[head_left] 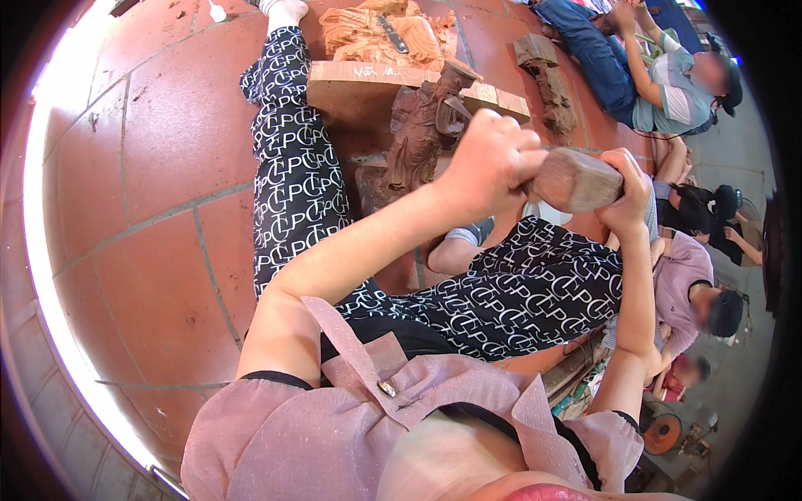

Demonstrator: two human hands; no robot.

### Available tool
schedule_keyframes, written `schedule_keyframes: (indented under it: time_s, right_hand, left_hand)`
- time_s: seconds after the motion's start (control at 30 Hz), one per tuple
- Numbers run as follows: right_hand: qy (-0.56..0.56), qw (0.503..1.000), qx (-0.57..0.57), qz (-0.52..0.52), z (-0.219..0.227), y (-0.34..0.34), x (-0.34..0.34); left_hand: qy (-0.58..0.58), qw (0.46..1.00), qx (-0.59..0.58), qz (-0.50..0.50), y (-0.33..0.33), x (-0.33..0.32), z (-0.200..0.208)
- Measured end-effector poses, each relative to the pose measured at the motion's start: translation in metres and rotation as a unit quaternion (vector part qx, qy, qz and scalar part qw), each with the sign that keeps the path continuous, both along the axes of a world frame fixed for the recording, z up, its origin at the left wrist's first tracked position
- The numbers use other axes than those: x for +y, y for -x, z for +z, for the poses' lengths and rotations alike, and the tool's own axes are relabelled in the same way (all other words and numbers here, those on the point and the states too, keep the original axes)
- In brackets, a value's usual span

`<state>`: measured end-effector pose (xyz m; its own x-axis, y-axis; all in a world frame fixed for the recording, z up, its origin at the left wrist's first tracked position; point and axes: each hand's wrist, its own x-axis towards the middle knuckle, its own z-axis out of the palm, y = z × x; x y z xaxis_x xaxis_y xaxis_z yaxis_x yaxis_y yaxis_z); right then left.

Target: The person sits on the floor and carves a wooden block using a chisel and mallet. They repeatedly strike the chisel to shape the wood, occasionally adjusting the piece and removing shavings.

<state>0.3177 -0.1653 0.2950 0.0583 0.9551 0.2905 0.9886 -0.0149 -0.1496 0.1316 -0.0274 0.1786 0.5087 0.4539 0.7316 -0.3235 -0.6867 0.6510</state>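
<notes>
My left hand (493, 163) is closed in a fist beside a dark carved wooden figure (420, 125). A slim grey strip, which looks like a chisel blade (457, 107), runs from the fist toward the figure. Most of that tool is hidden by my fingers. My right hand (628, 196) is wrapped round the right end of a block-shaped wooden mallet (576, 179), its handle hidden from view. The mallet's left end comes close to my left fist; whether they touch, I cannot tell. The figure stands tilted between my legs, against a thick pale plank.
On the thick plank (359, 83) lies an orange-toned carving (351, 33) with a dark flat tool (392, 35) on it. A rough wood piece (547, 88) stands farther right. Co-workers sit along the right side. Red tiles (159, 209) cover the floor; my patterned trouser legs (296, 150) flank the work.
</notes>
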Motion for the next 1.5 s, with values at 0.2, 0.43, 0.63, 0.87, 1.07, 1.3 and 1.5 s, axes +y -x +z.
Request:
schedule_keyframes:
  time_s: [0.2, 0.43, 0.63, 0.87, 1.07, 1.3, 1.5]
  right_hand:
    - [0.009, 0.999, -0.028, 0.014, 0.003, -0.005, -0.002]
    - [0.02, 1.0, -0.009, 0.005, 0.002, -0.003, -0.002]
    - [0.012, 0.999, 0.041, 0.026, 0.002, -0.004, -0.001]
    - [0.023, 0.999, -0.017, 0.021, -0.001, -0.001, 0.003]
    - [0.033, 0.999, -0.036, 0.015, -0.005, 0.001, 0.004]
    - [0.039, 0.999, -0.013, -0.023, -0.004, 0.003, -0.001]
    - [0.04, 0.998, 0.011, -0.045, -0.002, 0.002, -0.002]
  left_hand:
    - [0.009, 0.999, 0.031, -0.009, 0.005, -0.014, -0.006]
    - [0.009, 0.999, 0.038, 0.021, 0.0, 0.002, -0.016]
    - [0.031, 0.999, 0.024, 0.022, -0.001, 0.006, -0.015]
    - [0.067, 0.997, -0.013, 0.027, -0.007, 0.01, -0.013]
    - [0.026, 0.999, 0.038, 0.027, -0.006, 0.011, -0.019]
    - [0.037, 0.997, 0.062, 0.031, 0.005, -0.009, -0.016]
    - [0.064, 0.997, 0.019, -0.043, 0.015, -0.015, -0.027]
